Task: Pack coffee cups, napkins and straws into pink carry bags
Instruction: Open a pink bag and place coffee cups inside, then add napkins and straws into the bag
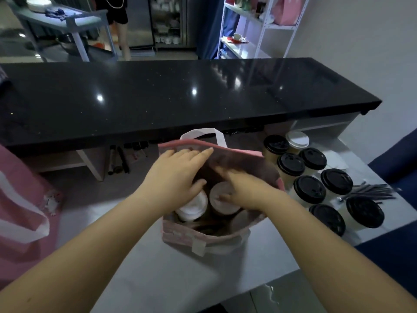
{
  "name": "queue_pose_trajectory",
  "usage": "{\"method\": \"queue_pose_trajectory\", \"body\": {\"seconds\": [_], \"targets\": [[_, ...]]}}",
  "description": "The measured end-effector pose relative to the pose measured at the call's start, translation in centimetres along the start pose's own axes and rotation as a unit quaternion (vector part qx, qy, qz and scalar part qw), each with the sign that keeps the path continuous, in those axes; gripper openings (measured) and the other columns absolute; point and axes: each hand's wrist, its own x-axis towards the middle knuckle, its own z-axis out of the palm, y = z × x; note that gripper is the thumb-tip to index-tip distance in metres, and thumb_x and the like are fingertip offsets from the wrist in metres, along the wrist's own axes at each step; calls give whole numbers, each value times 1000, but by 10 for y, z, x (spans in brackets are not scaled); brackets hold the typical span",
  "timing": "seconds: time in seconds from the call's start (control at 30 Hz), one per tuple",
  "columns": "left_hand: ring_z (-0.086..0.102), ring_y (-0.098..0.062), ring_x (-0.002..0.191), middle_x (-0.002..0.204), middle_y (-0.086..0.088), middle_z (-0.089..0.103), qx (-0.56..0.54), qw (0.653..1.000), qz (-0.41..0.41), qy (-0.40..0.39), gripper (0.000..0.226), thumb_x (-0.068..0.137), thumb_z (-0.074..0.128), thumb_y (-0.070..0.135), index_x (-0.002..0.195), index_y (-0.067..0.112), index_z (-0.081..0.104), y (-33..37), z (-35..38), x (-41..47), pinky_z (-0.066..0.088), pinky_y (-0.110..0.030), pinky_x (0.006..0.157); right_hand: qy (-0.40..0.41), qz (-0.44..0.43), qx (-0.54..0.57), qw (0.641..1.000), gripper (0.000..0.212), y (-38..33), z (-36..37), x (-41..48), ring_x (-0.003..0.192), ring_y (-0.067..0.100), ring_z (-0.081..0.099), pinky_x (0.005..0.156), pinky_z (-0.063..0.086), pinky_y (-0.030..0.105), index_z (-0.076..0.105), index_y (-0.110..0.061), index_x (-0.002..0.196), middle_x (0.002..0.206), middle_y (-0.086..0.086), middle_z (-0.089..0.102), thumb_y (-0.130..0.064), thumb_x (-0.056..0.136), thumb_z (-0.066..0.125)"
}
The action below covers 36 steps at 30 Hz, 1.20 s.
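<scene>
A pink carry bag point(180, 233) with white handles stands open on the white table. Inside it are coffee cups with white lids point(191, 207). My left hand point(176, 170) reaches over the bag's mouth, its straight fingers lying against the far wall near the rim. My right hand point(243, 188) is inside the mouth, fingers stretched toward the far wall and thumb over a cup lid point(222, 202); it is blurred. Right of the bag stand several black-lidded cups point(310, 189) and one white-lidded cup point(297, 139). Black straws point(370, 192) and white napkins point(335, 161) lie beyond them.
A second pink bag point(20, 199) lies at the left edge. A raised black counter point(180, 98) runs across just behind the bag. A dark blue seat point(397, 256) borders the table on the right. A person stands far back by a white shelf unit point(261, 26).
</scene>
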Motion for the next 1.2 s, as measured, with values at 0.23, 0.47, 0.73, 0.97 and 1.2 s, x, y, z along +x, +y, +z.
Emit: {"method": "queue_pose_trajectory", "body": {"seconds": [0.23,0.47,0.73,0.97,1.2], "targets": [[60,-22,94,104,3,65,-47,995,20,82,30,87,53,26,116,23,61,44,-24,54,50,-37,67,187,61,-33,980,34,11,-82,-73,105,15,53,88,48,38,62,-30,118,111,-7,61,-29,85,65],[51,-29,93,100,-3,54,14,990,123,66,24,86,52,23,109,19,59,150,-6,133,29,-36,67,283,188,-26,940,31,76,-99,-153,106,21,53,85,49,42,66,-23,113,109,-1,63,-15,83,66],[48,-34,107,108,-7,53,-35,992,122,28,26,85,54,20,110,20,60,274,57,191,32,-41,79,333,292,18,896,31,193,-82,-233,108,12,52,85,47,36,64,-33,114,118,-13,60,-21,86,66],[46,-31,111,115,-4,56,-63,996,64,4,36,85,52,24,120,22,58,352,129,244,34,-43,88,288,258,22,922,28,317,-65,-248,111,11,50,87,49,35,66,-30,113,112,-11,64,-17,87,64],[44,-27,116,120,0,56,-72,997,-15,-23,38,87,53,33,125,27,57,380,173,281,32,-42,93,219,229,41,948,28,419,-43,-236,107,17,55,86,51,41,68,-27,112,109,-7,65,-15,88,61]]}}
